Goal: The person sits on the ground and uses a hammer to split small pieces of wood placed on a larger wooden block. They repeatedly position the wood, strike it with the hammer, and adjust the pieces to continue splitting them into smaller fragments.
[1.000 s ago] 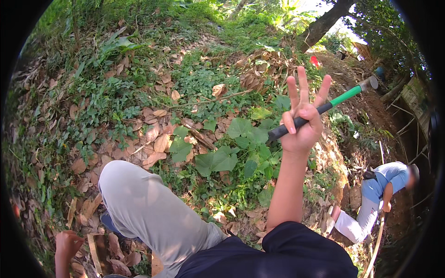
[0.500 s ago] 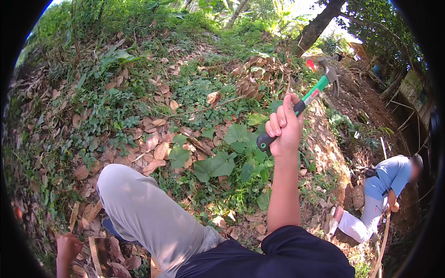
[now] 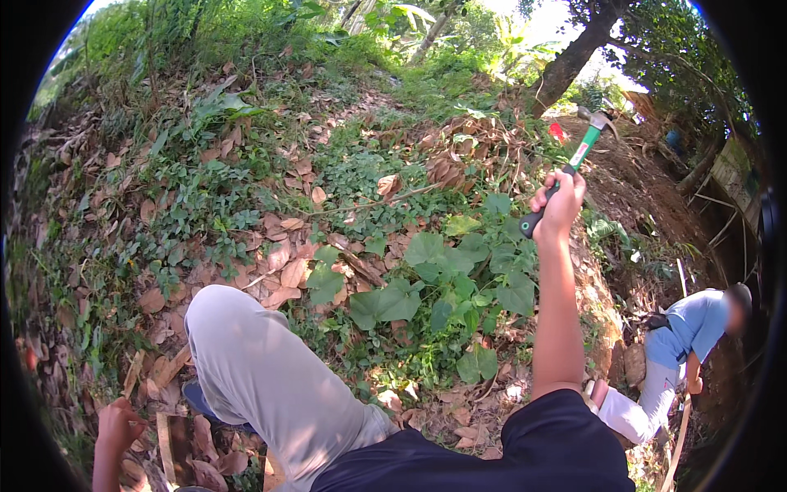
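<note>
A claw hammer (image 3: pixel 580 156) with a green and black handle is raised at the upper right, its metal head pointing up and away. My right hand (image 3: pixel 561 202) is wrapped round the dark grip, arm stretched out over the slope. At the lower left edge my left hand (image 3: pixel 120 422) is closed, its fingers bent together; what they hold, if anything, is too small to make out. Beside that hand stands a narrow wooden piece (image 3: pixel 166 447) among dry leaves. My bent leg in light grey trousers (image 3: pixel 262 361) lies between the two hands.
A person in a blue shirt (image 3: pixel 693 324) bends over at the lower right, with a hand on a long wooden stick (image 3: pixel 679 443). Leafy plants (image 3: pixel 447 275) and dry leaves cover the slope. A tree trunk (image 3: pixel 574 61) leans at the back, near a red object (image 3: pixel 557 132).
My right hand has moved right and slightly up and away with the hammer, the arm reaching farther out. My left hand has shifted slightly, its fingers raised a little.
</note>
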The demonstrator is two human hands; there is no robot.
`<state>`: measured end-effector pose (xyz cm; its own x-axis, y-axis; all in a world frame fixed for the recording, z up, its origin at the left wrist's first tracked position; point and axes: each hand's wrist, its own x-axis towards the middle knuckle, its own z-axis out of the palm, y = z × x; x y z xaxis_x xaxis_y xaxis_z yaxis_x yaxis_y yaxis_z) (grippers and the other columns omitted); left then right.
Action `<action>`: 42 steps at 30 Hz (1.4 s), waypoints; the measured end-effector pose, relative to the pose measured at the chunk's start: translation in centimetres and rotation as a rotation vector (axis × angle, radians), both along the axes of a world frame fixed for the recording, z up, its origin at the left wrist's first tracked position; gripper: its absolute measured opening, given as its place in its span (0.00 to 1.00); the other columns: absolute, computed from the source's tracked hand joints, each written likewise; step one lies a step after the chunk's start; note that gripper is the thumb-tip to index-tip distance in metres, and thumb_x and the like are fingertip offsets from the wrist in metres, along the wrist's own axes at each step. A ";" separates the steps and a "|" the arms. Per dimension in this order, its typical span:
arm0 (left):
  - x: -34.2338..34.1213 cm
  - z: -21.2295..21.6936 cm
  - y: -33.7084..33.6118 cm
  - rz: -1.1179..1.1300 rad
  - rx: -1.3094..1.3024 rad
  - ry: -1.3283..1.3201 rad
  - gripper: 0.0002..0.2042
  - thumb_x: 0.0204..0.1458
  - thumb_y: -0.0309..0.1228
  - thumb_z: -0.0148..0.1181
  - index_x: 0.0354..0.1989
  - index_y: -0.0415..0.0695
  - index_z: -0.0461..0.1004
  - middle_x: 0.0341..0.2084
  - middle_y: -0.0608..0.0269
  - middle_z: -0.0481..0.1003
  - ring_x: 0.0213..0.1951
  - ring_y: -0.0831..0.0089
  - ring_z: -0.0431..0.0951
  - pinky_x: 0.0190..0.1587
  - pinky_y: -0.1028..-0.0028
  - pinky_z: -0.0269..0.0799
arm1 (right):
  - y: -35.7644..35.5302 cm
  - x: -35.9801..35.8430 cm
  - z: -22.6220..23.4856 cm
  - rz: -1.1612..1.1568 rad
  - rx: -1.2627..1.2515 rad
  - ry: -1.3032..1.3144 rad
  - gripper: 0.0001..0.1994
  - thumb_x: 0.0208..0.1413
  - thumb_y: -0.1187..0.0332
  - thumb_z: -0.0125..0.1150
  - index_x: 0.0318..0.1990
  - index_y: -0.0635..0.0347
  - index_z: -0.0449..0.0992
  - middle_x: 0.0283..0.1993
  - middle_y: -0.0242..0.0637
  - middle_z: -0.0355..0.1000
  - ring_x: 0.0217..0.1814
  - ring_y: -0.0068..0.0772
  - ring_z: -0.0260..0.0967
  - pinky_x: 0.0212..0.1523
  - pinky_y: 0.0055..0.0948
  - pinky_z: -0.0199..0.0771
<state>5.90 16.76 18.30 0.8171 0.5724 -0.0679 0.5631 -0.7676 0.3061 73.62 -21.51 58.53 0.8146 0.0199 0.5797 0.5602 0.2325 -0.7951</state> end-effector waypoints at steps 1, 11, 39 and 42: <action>0.2 0.0 0.0 0.000 0.004 -0.001 0.08 0.31 0.32 0.77 0.25 0.58 0.89 0.25 0.63 0.75 0.32 0.61 0.79 0.34 0.60 0.75 | -0.8 0.6 1.6 -0.044 -0.016 -0.026 0.10 0.65 0.70 0.52 0.49 0.55 0.58 0.34 0.34 0.65 0.17 0.22 0.58 0.14 0.26 0.57; -0.5 -0.7 -0.6 0.003 0.009 0.011 0.09 0.30 0.31 0.78 0.24 0.56 0.88 0.26 0.61 0.75 0.33 0.59 0.79 0.35 0.61 0.75 | -6.5 6.0 3.3 0.081 -0.304 0.103 0.13 0.69 0.70 0.55 0.58 0.57 0.71 0.36 0.32 0.69 0.21 0.17 0.62 0.18 0.21 0.63; -1.0 -3.7 0.4 0.019 -0.054 -0.055 0.06 0.29 0.29 0.73 0.20 0.50 0.85 0.26 0.55 0.76 0.34 0.54 0.80 0.37 0.56 0.76 | -1.6 -6.8 -26.7 0.456 -0.345 0.599 0.15 0.66 0.65 0.58 0.26 0.52 0.62 0.12 0.24 0.52 0.09 0.21 0.49 0.15 0.28 0.57; -0.7 -3.3 -0.2 0.037 -0.024 -0.052 0.05 0.30 0.30 0.74 0.19 0.49 0.84 0.26 0.55 0.76 0.33 0.53 0.79 0.36 0.56 0.75 | -0.1 -6.0 -21.5 0.439 -0.281 0.480 0.13 0.67 0.65 0.57 0.29 0.53 0.64 0.12 0.24 0.52 0.09 0.20 0.49 0.15 0.29 0.57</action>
<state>5.20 16.56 15.00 0.7982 0.6010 -0.0403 0.5740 -0.7386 0.3535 67.63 -21.58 37.06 0.8613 0.5012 0.0837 0.0345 0.1068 -0.9937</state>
